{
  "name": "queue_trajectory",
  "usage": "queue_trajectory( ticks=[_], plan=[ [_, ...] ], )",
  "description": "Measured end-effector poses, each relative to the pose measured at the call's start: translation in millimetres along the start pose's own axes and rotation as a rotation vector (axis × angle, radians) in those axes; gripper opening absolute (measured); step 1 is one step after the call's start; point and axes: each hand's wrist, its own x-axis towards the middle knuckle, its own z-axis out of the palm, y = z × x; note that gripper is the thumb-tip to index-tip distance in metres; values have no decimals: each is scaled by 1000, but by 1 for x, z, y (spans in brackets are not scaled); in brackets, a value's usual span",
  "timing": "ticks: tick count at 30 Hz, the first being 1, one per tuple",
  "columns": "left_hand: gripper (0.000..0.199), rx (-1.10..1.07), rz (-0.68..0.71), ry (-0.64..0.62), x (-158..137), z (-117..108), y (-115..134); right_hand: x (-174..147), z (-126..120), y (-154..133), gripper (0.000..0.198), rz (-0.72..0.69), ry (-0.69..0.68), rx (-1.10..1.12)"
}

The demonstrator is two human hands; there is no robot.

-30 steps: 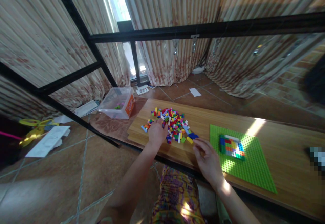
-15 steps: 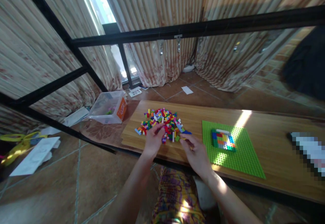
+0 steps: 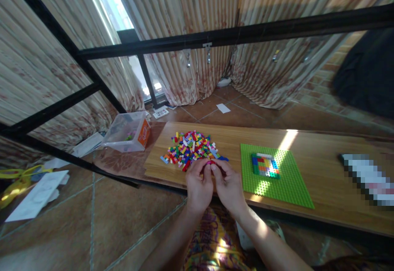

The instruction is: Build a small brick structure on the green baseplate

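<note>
My left hand [image 3: 199, 183] and my right hand [image 3: 227, 183] meet at the near side of a heap of toy bricks [image 3: 191, 146]. Between their fingertips is a small red brick [image 3: 210, 162], mostly covered by the fingers; both hands pinch it. The heap is loose and many-coloured, spread over the wooden board. To the right of my right hand lies a green baseplate [image 3: 292, 189]. On it sits a low block of joined bricks [image 3: 265, 165] in several colours, with sunlight across part of it.
A clear plastic box [image 3: 123, 133] with an orange label and a few pieces inside stands left of the wooden board [image 3: 320, 160]. A pixelated flat object [image 3: 366, 176] lies at the right. Black metal bars [image 3: 172, 41] run behind and left, before curtains [image 3: 212, 8].
My hands have come together from apart, now both on the small red brick in front of the heap. The view has shifted slightly.
</note>
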Motion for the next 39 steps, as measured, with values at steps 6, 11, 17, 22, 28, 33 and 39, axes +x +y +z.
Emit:
queue_trajectory(
  ticks=[6,11,17,22,28,33,39],
  plan=[
    [17,16,-2,34,-2,11,4,-5,4,3,28,11,100,-80],
    [16,-12,1,37,-3,14,7,-8,4,3,29,9,144,-69],
    [17,-30,-2,46,-7,17,6,-9,4,8,34,80,204,-68],
    [19,-117,-86,17,-3,19,3,-5,1,13,38,139,195,58],
    [27,-515,-395,-1,9,15,-1,2,-3,16,39,259,160,343],
    [31,-486,-459,49,26,-5,-21,4,-21,34,41,287,205,262],
    [16,317,-103,80,64,-43,-61,9,-46,56,33,165,123,-373]
  ],
)
